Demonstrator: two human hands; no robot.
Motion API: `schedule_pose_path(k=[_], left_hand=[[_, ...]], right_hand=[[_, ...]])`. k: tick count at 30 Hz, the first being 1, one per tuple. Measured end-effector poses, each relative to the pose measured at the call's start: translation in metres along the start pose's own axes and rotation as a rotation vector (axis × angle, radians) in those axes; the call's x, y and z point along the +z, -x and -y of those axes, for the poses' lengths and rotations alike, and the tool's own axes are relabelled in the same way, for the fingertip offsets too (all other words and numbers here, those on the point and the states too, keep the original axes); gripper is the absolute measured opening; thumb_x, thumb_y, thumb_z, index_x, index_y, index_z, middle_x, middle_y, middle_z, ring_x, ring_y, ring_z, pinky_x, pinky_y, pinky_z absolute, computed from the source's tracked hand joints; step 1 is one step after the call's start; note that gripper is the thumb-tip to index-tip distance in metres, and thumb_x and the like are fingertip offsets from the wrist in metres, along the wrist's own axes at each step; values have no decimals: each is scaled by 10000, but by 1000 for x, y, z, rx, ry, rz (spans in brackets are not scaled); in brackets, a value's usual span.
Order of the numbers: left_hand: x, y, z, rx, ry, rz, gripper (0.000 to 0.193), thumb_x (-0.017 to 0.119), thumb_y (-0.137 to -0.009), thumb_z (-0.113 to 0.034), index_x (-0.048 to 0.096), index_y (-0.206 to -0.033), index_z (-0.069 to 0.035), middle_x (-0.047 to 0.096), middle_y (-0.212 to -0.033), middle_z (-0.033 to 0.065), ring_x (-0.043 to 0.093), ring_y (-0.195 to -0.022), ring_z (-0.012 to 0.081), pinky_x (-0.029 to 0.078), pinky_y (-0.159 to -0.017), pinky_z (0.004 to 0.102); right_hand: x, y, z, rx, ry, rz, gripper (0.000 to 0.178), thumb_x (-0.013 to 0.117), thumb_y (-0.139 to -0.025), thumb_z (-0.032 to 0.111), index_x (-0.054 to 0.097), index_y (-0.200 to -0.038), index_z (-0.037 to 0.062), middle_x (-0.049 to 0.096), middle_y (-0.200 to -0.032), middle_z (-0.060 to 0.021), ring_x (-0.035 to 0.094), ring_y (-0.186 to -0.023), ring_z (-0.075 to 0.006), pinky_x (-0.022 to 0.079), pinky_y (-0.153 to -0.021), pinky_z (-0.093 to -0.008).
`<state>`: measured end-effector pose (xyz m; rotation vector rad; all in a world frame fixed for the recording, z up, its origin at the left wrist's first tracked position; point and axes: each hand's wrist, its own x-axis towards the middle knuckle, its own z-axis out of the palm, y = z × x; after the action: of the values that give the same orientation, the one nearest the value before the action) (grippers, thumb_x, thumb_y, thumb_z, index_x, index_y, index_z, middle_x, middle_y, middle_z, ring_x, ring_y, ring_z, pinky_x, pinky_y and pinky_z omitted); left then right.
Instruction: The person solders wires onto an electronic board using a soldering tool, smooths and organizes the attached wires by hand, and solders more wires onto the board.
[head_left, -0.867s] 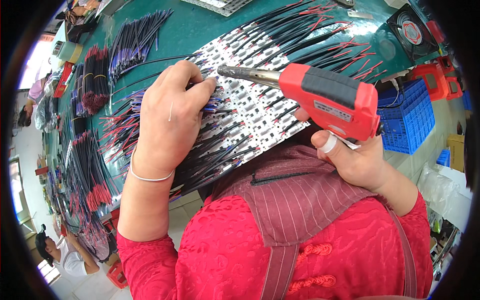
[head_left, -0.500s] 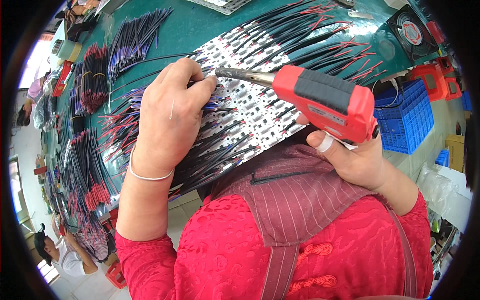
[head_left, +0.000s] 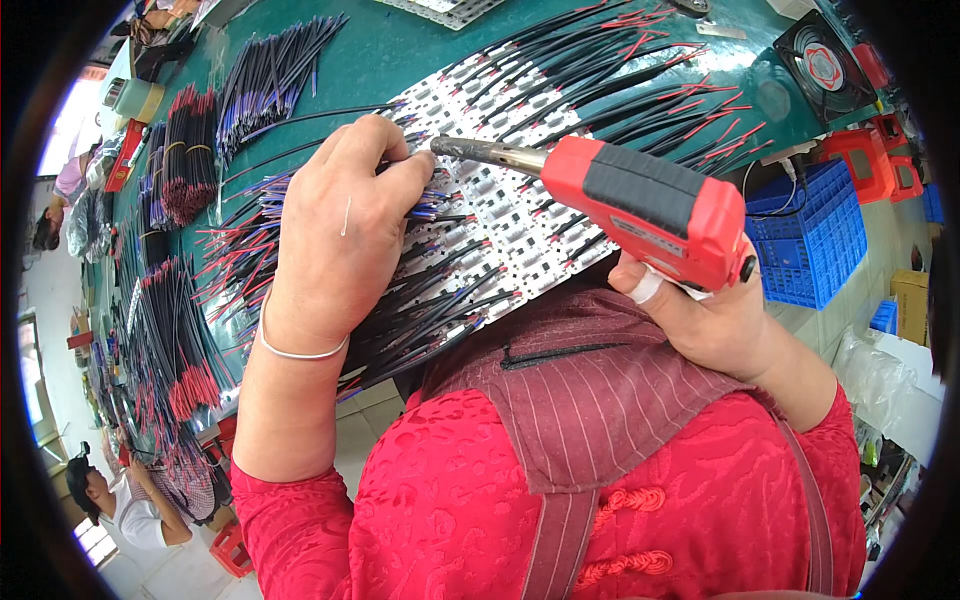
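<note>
My right hand (head_left: 705, 315), its thumb wrapped in white tape, grips a red and black soldering gun (head_left: 655, 210). The gun's metal tip points left and ends right at the fingertips of my left hand (head_left: 345, 215). Those left fingers are pinched together low over a white circuit board panel (head_left: 505, 225); what is between them is hidden. Small components cover the panel in rows. Black wires with red ends (head_left: 640, 125) fan out from its far right side, and more dark, red and purple-blue wires (head_left: 250, 235) spread out beneath and beside my left hand.
Bundles of purple-tipped wires (head_left: 270, 85) and red-tipped wires (head_left: 188, 165) lie on the green tabletop (head_left: 400, 45) at the left. A black fan (head_left: 825, 65) stands far right, above a blue crate (head_left: 810, 235). Another person (head_left: 130, 505) sits at the lower left.
The soldering gun's body and my right hand have shifted slightly left, and the gun tilts a little more. Its tip and my left hand stay in nearly the same place.
</note>
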<state>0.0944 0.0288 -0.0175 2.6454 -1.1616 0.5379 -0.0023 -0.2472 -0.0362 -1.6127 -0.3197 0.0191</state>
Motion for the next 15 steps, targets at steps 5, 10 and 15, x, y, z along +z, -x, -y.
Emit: schedule_pose_path(k=[5, 10, 15], left_hand=[[1, -1, -1, 24, -37, -15, 178, 649, -719, -20, 709, -885, -40, 576, -850, 96, 618, -803, 278, 525, -687, 375], [0, -1, -3, -8, -4, 5, 362, 665, -626, 84, 724, -958, -49, 596, -890, 95, 627, -821, 286, 502, -697, 392], [0, -3, -3, 20, -34, -16, 194, 655, -712, -12, 721, -891, -43, 583, -847, 92, 620, -800, 272, 526, -693, 372]], right_hand=[[-3, 1, 5, 48, 3, 37, 396, 714, -890, -36, 595, -1268, -26, 707, -1146, -100, 670, -1035, -144, 530, -917, -299], [-6, 3, 8, 61, -47, -22, 428, 708, -896, -30, 572, -1302, -33, 701, -1191, -126, 666, -1084, -161, 520, -949, -308], [-3, 7, 9, 148, -207, -39, 442, 708, -894, -32, 564, -1312, -32, 700, -1193, -139, 658, -1118, -172, 514, -973, -321]])
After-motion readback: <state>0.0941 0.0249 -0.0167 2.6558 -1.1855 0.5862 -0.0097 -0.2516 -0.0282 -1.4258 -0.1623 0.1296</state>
